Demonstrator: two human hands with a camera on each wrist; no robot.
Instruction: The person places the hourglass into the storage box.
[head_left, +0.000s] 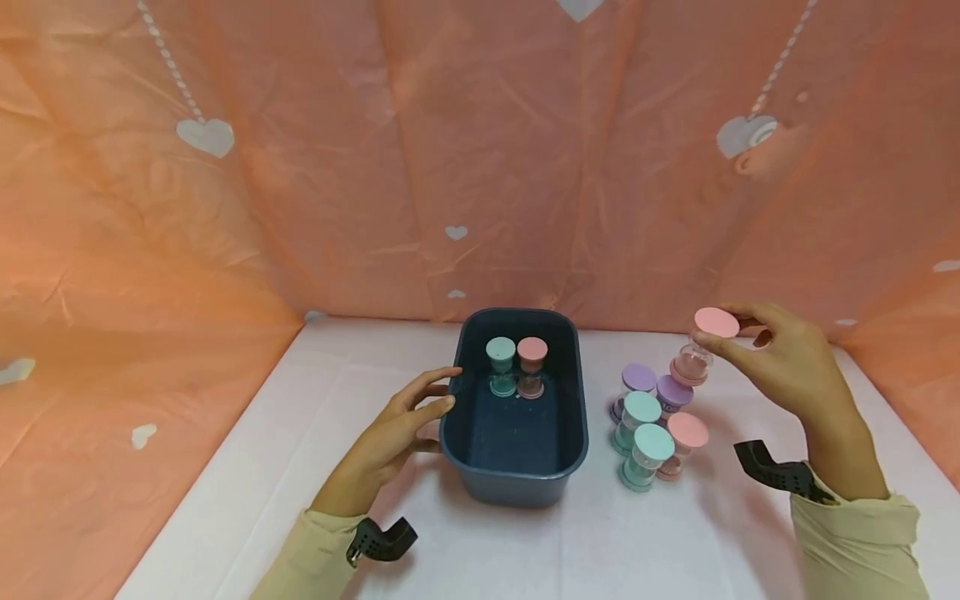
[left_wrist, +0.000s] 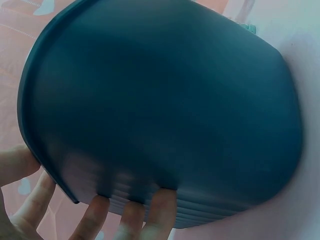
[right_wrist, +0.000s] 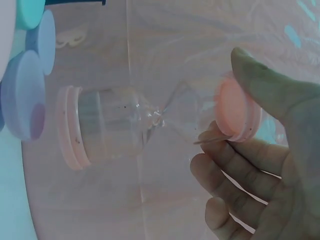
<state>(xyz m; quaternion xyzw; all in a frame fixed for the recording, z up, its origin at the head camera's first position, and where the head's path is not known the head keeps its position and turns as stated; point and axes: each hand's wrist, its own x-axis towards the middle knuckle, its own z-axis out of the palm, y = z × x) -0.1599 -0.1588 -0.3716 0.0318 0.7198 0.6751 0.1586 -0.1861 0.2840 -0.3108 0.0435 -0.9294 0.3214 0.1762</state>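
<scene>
My right hand pinches a pink-capped sand timer by its top cap, thumb on one side and fingers on the other. The timer is raised and slightly tilted, its clear waisted glass plain in the right wrist view. Below it stand two purple sand timers, two mint ones and another pink one, close together. My left hand rests its fingertips against the left side of a dark blue-grey bin, at the rim and outer wall. Inside are a mint sand timer and a pink one, upright side by side.
A white cloth covers the table. Behind and at both sides hangs an orange-pink sheet with pale hearts. The bin stands between my left hand and the grouped timers. A black wrist strap mount shows at my left sleeve.
</scene>
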